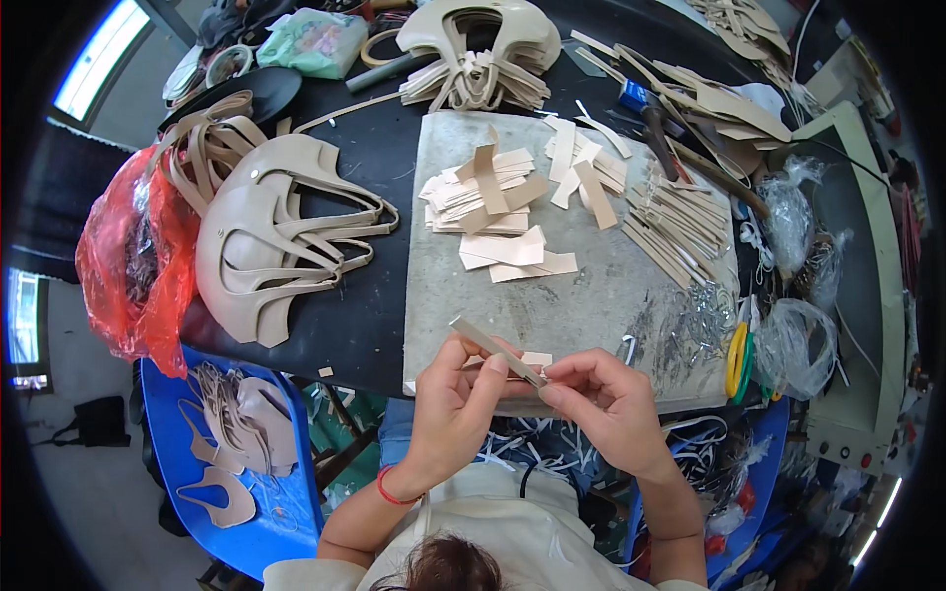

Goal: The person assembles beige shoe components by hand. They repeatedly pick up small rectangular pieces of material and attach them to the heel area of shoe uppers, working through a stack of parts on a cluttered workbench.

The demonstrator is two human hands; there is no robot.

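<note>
Low over the near edge of a worn grey board (453, 295), my left hand (453, 394) grips a narrow, flat beige-grey strip (481, 340) between thumb and fingers. The strip slants down to the right. At its lower end, the thumb and forefinger of my right hand (613, 406) are pinched together on the tip; any small part between them is too small to make out. Pale cut pieces lie partly hidden behind my fingers. Farther up the board are a pile of flat beige leather-like pieces (478, 197) and a bundle of thin strips (670, 227).
Scissors with a yellow handle (736, 347) lie at the board's right edge, near scattered small metal bits (695, 320). Stacked beige cut-out panels (261, 231) sit left, beside a red plastic bag (138, 256). A blue chair (163, 424) holding more cut pieces stands lower left.
</note>
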